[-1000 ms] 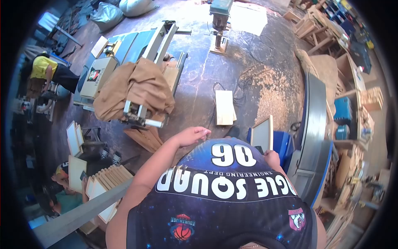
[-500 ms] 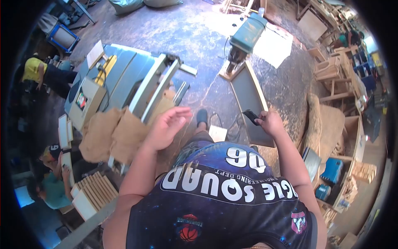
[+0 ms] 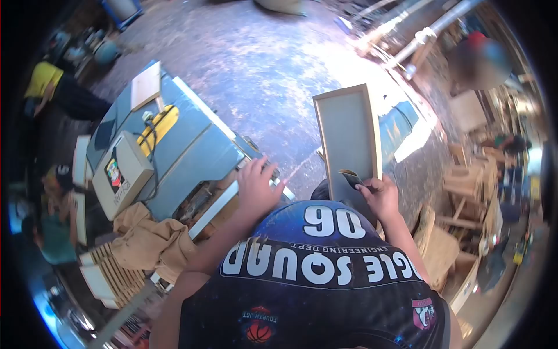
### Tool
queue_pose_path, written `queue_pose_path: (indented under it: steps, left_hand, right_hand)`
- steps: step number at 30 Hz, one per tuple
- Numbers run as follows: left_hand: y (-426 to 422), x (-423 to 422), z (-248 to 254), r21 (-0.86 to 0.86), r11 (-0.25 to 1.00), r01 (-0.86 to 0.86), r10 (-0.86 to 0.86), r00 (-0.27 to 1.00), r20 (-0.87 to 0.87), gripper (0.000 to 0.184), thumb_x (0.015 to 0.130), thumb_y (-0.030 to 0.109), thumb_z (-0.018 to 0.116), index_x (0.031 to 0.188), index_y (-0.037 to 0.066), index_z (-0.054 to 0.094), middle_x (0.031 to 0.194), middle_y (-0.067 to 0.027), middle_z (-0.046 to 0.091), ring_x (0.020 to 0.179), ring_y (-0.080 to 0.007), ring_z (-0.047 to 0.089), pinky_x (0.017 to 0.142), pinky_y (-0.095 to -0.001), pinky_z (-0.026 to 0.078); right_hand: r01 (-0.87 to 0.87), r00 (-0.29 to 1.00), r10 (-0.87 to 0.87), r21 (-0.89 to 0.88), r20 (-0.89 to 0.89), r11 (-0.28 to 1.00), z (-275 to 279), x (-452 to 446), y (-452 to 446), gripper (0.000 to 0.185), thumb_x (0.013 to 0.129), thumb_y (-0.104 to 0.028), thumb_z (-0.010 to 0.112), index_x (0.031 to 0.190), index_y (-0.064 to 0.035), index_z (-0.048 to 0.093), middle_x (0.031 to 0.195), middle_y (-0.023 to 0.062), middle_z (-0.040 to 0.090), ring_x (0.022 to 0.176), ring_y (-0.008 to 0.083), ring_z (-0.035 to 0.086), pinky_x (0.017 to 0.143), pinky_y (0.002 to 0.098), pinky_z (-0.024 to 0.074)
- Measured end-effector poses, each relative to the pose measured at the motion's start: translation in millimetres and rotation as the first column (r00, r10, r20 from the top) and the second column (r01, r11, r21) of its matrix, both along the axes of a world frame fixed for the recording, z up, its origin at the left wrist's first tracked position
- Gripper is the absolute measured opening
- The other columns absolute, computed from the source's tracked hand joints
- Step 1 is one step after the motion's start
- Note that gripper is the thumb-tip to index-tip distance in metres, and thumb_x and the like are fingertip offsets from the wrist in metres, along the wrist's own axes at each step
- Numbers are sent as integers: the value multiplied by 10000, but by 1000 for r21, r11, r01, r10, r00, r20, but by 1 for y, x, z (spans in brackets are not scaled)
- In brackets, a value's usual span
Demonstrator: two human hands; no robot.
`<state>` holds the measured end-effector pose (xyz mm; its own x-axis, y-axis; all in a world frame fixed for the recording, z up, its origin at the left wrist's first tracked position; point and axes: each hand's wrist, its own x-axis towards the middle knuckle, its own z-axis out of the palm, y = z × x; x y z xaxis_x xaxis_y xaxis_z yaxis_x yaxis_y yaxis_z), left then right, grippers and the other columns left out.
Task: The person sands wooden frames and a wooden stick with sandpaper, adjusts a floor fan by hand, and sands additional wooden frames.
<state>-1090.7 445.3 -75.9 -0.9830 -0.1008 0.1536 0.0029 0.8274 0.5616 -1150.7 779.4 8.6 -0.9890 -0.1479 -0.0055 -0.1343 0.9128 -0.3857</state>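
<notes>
My right hand [image 3: 381, 198] grips the lower right edge of a long, shallow wooden frame with a grey panel [image 3: 346, 136]. A folded dark sheet, like sandpaper [image 3: 351, 178], is pinched by the same hand and sticks out over the panel. The frame stands tilted up before me, its lower end by my shirt. My left hand [image 3: 258, 183] is open with fingers apart, holding nothing, beside the near edge of a blue-grey machine table [image 3: 200, 136]. Whether it touches that edge I cannot tell.
On the machine table are a box with a colourful sticker [image 3: 122, 174], a yellow part [image 3: 160, 127] and a pale board [image 3: 146, 86]. Brown cloth [image 3: 154, 241] and stacked wooden pieces [image 3: 110, 279] lie left. A person in yellow [image 3: 43, 81] bends at far left. Wooden furniture [image 3: 474, 177] stands right.
The frame has been lifted and swung upright, away from the green machine it was beside. My left hand has moved right and lower. The view has turned.
</notes>
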Motion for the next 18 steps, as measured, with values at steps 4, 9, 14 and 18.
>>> queue_pose_path:
  steps: [4, 9, 14, 18]
  left_hand:
    - [-3, -2, -19, 93, 976, -198, 204, 977, -66, 450, 848, 377, 767, 1201, 105, 707, 1347, -148, 617, 1269, -360, 554, 1077, -512, 415]
    - [13, -18, -7, 133, 862, -489, 495, 869, -13, 398, 859, 362, 757, 1140, 83, 714, 1158, -134, 697, 1116, -349, 632, 995, -473, 469]
    - [31, -29, 0, 79, 759, -647, 641, 763, 86, 286, 851, 343, 748, 1027, 117, 737, 1007, -96, 715, 1003, -336, 638, 913, -468, 492]
    - [27, -33, -5, 90, 742, -665, 653, 746, 129, 247, 850, 316, 735, 999, 120, 756, 971, -99, 721, 990, -328, 652, 900, -456, 502]
  right_hand:
    - [-206, 975, 214, -106, 63, 973, -18, -114, -27, 213, 775, -281, 877, 830, -107, 765, 885, 147, 681, 796, 331, 687, 707, 434, 545]
    - [-570, 810, 572, -53, 132, 820, -63, -265, -108, 223, 773, -193, 879, 814, -43, 719, 812, 164, 669, 738, 326, 662, 693, 423, 524]
    - [-781, 621, 764, 59, 175, 621, -101, -344, -186, 275, 772, -286, 873, 875, -67, 741, 896, 195, 699, 836, 383, 688, 770, 465, 548]
    - [-800, 596, 749, 128, 291, 586, -117, -353, -221, 301, 755, -335, 872, 901, -94, 765, 952, 188, 730, 915, 371, 714, 825, 461, 565]
